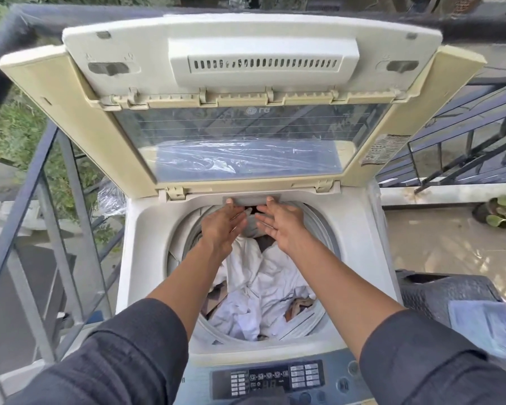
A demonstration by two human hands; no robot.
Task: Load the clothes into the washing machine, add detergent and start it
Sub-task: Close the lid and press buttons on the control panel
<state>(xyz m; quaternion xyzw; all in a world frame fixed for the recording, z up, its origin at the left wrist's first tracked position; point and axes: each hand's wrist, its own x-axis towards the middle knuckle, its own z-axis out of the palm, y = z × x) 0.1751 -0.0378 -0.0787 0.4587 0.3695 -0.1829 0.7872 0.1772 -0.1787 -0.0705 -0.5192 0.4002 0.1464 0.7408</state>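
I'm reaching both arms over the clothes (263, 285) in the washing machine (146, 258), left hand (227, 222) and right hand (281, 222) open-fingered, touching the grey drawer (251, 199) at the back rim.

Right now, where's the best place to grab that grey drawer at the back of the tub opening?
Probably its front lip. The grey drawer sits flush in the rear rim, so come from the front with the left hand and right hand, fingertips at its two ends, and pull toward you.

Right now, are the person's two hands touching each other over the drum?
Apart. The head view shows the left hand and right hand reaching side by side, with a clear gap between them where the clothes show through.
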